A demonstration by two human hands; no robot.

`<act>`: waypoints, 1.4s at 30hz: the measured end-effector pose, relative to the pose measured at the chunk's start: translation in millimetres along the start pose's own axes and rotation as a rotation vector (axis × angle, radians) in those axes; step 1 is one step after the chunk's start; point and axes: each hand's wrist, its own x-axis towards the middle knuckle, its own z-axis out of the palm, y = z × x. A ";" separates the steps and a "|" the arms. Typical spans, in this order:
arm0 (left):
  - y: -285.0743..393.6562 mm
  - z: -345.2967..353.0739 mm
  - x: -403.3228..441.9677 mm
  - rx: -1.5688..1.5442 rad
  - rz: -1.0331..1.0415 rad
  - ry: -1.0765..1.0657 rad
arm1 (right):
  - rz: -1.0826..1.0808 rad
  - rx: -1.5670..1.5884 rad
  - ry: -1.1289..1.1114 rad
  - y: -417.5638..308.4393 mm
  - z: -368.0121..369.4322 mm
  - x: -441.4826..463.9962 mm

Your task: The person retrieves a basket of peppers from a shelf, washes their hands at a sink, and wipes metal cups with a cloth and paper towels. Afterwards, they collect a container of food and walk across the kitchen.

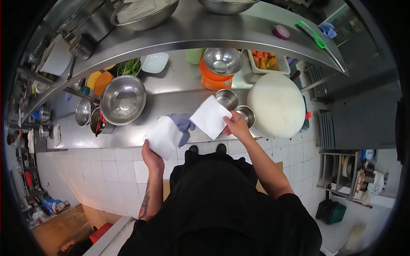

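Observation:
My left hand [153, 155] is closed on the lower edge of a white paper sheet [163, 135], held in front of the counter's near edge. Between finger and thumb, my right hand [237, 125] grips a second white paper sheet [210, 116], tilted over the counter. A crumpled blue-grey cloth [183, 124] lies on the steel between the two sheets, partly covered by the left one. Just beyond the right hand stand two small steel containers [226, 99]. The thick round white cutting board [276, 105] is to their right.
A large steel bowl [123, 100] sits on the left of the counter. Further back are an orange kitchen scale [215, 80] with a steel bowl [223, 60] on top and a white basket of peppers [282, 64]. A steel shelf [205, 35] overhangs the counter, carrying a green-handled knife [314, 35].

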 end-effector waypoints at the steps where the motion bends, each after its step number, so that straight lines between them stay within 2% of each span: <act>1: -5.8 1.9 -4.6 0.006 -0.008 -0.015 | 0.027 -0.038 0.045 7.6 -0.9 1.0; 6: -23.7 10.4 -20.0 0.038 -0.072 -0.068 | 0.018 -0.186 0.143 23.5 10.3 -7.4; 8: -22.7 13.0 -21.2 0.044 -0.081 -0.087 | 0.034 -0.145 0.157 28.3 13.2 -11.3; 10: -18.5 15.2 -20.7 0.080 -0.084 -0.127 | 0.107 0.046 0.100 28.9 13.8 -15.6; 11: -17.3 14.1 -17.4 0.080 -0.086 -0.127 | 0.109 0.046 0.102 29.9 14.1 -16.0; 13: -12.9 11.4 -9.8 0.099 -0.079 -0.114 | 0.179 0.309 0.026 30.9 14.5 -17.6; 14: -10.6 11.4 -7.4 0.098 -0.082 -0.117 | 0.178 0.309 0.030 31.0 15.3 -18.5; 16: -6.1 12.2 -3.6 0.081 -0.070 -0.111 | 0.238 0.535 0.034 31.2 17.3 -19.8; 23: -8.8 6.7 3.5 0.072 -0.087 -0.131 | 0.298 0.722 0.085 40.5 17.3 -22.9; 25: -8.2 11.0 -1.6 0.064 -0.085 -0.112 | 0.273 0.538 0.096 36.1 17.6 -28.7; 34: -7.8 1.8 -1.7 0.073 -0.086 -0.125 | 0.172 0.256 0.164 50.8 28.7 -35.2; 38: -7.2 0.2 0.1 0.074 -0.088 -0.120 | 0.173 0.218 0.233 44.7 32.7 -43.7; 41: -2.6 2.6 -1.1 0.082 -0.074 -0.115 | 0.276 0.100 0.278 47.3 16.7 -60.1; 42: -0.6 3.1 -2.0 0.075 -0.076 -0.108 | 0.169 -0.270 0.316 52.9 7.6 -68.5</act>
